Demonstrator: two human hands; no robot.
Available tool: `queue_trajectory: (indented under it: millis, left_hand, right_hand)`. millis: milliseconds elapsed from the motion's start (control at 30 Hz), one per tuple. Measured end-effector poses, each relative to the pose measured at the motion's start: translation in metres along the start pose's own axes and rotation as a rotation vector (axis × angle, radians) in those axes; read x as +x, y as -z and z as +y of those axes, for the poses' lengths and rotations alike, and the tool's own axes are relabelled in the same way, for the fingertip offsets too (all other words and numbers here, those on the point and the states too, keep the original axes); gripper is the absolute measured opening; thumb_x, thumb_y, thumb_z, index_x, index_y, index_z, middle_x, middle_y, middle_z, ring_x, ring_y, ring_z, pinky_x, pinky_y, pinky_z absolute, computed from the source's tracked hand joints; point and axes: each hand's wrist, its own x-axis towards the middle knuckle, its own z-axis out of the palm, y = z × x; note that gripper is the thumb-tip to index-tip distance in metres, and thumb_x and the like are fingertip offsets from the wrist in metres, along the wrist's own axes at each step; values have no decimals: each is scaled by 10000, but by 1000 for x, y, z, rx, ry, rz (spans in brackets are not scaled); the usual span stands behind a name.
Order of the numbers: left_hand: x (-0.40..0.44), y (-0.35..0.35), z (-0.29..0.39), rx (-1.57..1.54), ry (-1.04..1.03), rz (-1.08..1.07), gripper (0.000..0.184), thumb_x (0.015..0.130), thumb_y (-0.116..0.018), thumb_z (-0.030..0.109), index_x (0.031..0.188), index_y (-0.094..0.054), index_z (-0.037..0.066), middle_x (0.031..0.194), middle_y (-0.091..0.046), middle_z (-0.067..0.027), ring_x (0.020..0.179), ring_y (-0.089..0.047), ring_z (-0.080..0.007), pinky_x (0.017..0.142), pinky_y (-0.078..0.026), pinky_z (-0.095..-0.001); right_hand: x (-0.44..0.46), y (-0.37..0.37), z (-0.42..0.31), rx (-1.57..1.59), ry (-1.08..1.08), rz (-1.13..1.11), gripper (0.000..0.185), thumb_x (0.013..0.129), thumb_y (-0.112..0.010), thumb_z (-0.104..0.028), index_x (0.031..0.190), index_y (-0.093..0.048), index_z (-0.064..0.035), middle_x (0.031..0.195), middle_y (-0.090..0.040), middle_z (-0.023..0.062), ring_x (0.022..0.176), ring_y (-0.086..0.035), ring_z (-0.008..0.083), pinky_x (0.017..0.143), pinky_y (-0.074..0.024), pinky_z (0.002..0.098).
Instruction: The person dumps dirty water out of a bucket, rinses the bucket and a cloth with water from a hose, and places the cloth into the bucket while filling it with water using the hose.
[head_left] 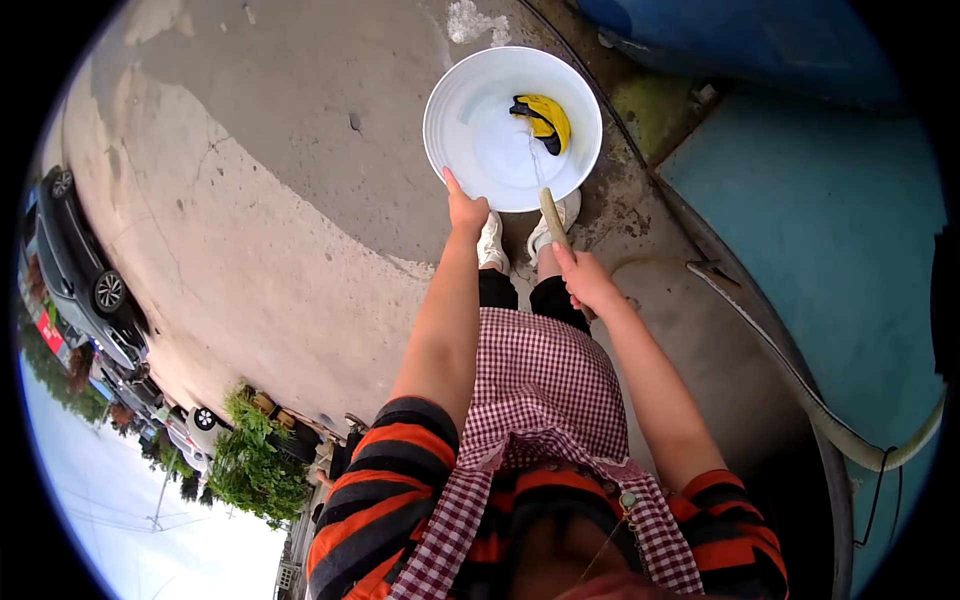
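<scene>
A white bucket (455, 110) stands on the concrete by the person's shoes. My left hand (466, 207) grips its near rim, thumb over the edge. My right hand (587, 280) is closed around a pale hose (553, 217), whose end points over the rim. A thin stream of water (535, 160) runs from it into the bucket. Inside, towards the right wall, lies a crumpled yellow and black item (546, 118), perhaps a cloth or glove; its exact kind is unclear.
Light shoes (490, 243) are close to the bucket. The hose trails over a teal surface (800, 250) at right, below a blue object (760, 40). A dark cable (625, 135) crosses the wet ground. Parked cars (85, 270) and green plants (255, 470) are at left.
</scene>
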Motion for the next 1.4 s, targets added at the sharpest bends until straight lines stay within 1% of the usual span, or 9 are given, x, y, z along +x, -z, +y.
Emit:
queue_trajectory:
  millis: [400,500,600,700,767,833,933,1133,1400]
  left_hand:
    - [-53,9,-62,76,223,26,850,676,-555,39,1387,-90,83,1256,-404,-229,1090,-479,-350,900,-404,-367]
    - [-113,26,-49,-64,143,-88,795,692,-553,37,1378,-154,80,1254,-415,-209,1041,-512,-301,843,-434,-353]
    - [-205,45,-41,-323,140,-903,715,688,-513,-4,1351,-256,74,1284,-410,-103,1040,-455,-197,820,-410,-294]
    - [-297,46,-29,-147,-37,-1130,652,725,-599,95,1306,-310,35,1326,-359,-127,1282,-259,-236,1042,-226,-354]
    - [-342,39,-6,-402,10,-976,550,807,-599,247,1254,-376,17,1254,-443,-147,1180,-407,-246,981,-323,-343]
    - [-349,19,-19,-170,-194,-824,433,855,-535,304,1157,-478,-2,1090,-568,-133,994,-548,-235,868,-420,-341]
    - [-381,32,31,267,-392,-758,401,889,-470,328,1041,-547,-35,930,-625,-130,833,-601,-221,747,-469,-338]
    - [-441,4,30,-332,-192,-729,416,907,-438,317,932,-586,-70,827,-634,-125,738,-616,-176,656,-482,-259]
    - [-521,-6,54,-363,-237,-733,492,885,-459,397,898,-589,-77,812,-630,-141,679,-633,-200,612,-507,-251]
  right_hand:
    - [-14,-59,29,89,0,72,530,867,-396,-505,955,-388,18,551,-480,78,386,-488,171,353,-417,289]
    - [-38,-72,27,101,11,171,570,860,-385,-535,710,-475,7,507,-427,37,363,-435,148,369,-396,301]
    - [-75,-69,18,55,57,101,602,860,-372,-545,721,-501,27,508,-467,61,372,-467,171,376,-398,312]
    - [-94,-69,25,7,92,109,634,850,-370,-570,719,-513,34,534,-508,92,408,-496,194,409,-414,323]
    - [-127,-61,17,-54,68,125,634,844,-377,-577,713,-508,30,535,-505,94,416,-495,192,425,-423,333]
    - [-129,-55,28,-72,67,74,620,833,-398,-586,680,-491,8,523,-482,76,409,-471,181,423,-416,333]
    - [-164,-45,28,-80,139,30,626,842,-407,-550,774,-523,61,602,-541,106,461,-519,199,459,-443,328]
    - [-220,-23,61,-80,581,103,555,869,-408,-501,914,-552,33,739,-587,122,672,-571,207,644,-461,302]
    - [-315,29,148,-60,941,70,459,947,-299,-379,1121,-510,-10,1012,-568,120,956,-526,192,835,-415,308]
